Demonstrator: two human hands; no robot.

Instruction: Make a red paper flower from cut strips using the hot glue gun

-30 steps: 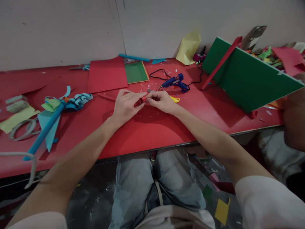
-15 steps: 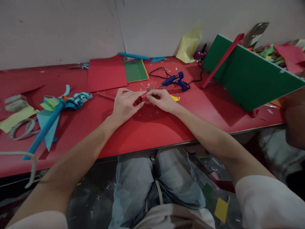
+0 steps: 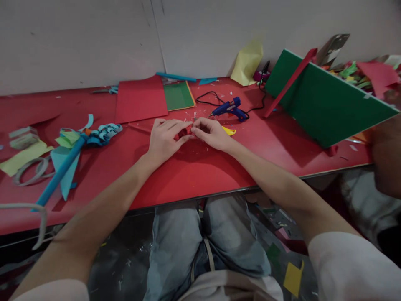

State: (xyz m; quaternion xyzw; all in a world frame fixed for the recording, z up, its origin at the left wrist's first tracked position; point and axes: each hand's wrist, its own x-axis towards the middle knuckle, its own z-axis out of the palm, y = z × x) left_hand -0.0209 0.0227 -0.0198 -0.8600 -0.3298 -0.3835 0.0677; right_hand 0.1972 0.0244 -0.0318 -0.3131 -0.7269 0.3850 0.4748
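Observation:
Between my two hands is a small curled piece of red paper (image 3: 184, 133), partly covered by my fingers. My left hand (image 3: 167, 137) is closed on its left side, thumb below and fingers above. At its right end, the thumb and forefinger of my right hand (image 3: 210, 133) pinch it, and the fingertips of both hands nearly meet. Just beyond my right hand lies a blue hot glue gun (image 3: 227, 107), its nozzle pointing left and a small red light on its body. A yellow object (image 3: 229, 131) shows partly behind my right hand.
Red sheet (image 3: 140, 99), green sheet (image 3: 179, 95) and scissors (image 3: 108, 90) lie at the back. Left are a blue paper tube (image 3: 61, 173), paper chain (image 3: 105, 133) and tape rolls (image 3: 29, 171). A green board (image 3: 326, 100) leans at right, near another person's arm (image 3: 387, 154).
Both hands stay in nearly the same place, with the red paper turned slightly and more covered by my fingers. The whole view has shifted a little.

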